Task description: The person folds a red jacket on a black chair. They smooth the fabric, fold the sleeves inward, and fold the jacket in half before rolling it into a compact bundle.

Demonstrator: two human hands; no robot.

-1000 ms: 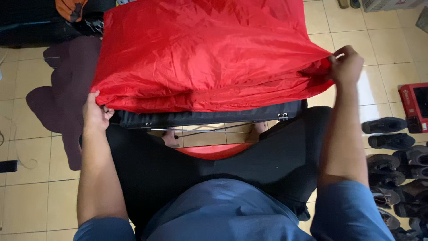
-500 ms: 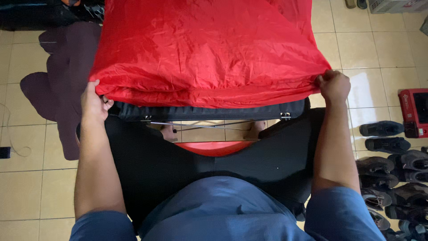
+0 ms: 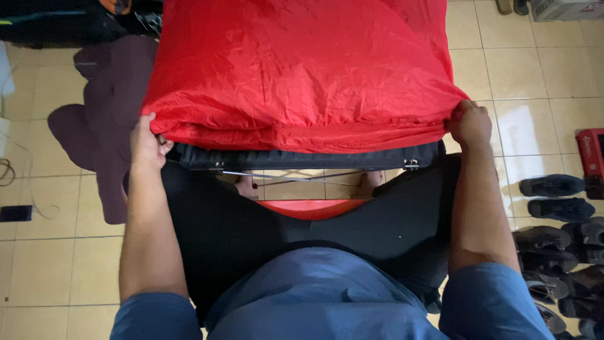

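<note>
A large crinkled red fabric sheet (image 3: 302, 69) lies spread over a board with a black padded edge (image 3: 302, 158) in front of me. My left hand (image 3: 148, 143) grips the sheet's near left corner. My right hand (image 3: 470, 122) is closed on its near right corner. The near hem is folded double between the two hands. Below the board I see a metal bar (image 3: 296, 177) and a red stool or seat (image 3: 311, 208).
A dark purple cloth (image 3: 100, 119) lies on the tiled floor at left. Several dark shoes (image 3: 560, 214) line the right side, with a red box (image 3: 588, 154) beside them. A black garment drapes over my lap. A small black object (image 3: 16, 213) sits far left.
My right hand has drawn the sheet's right corner down and toward me, level with the left hand. The left hand has barely moved.
</note>
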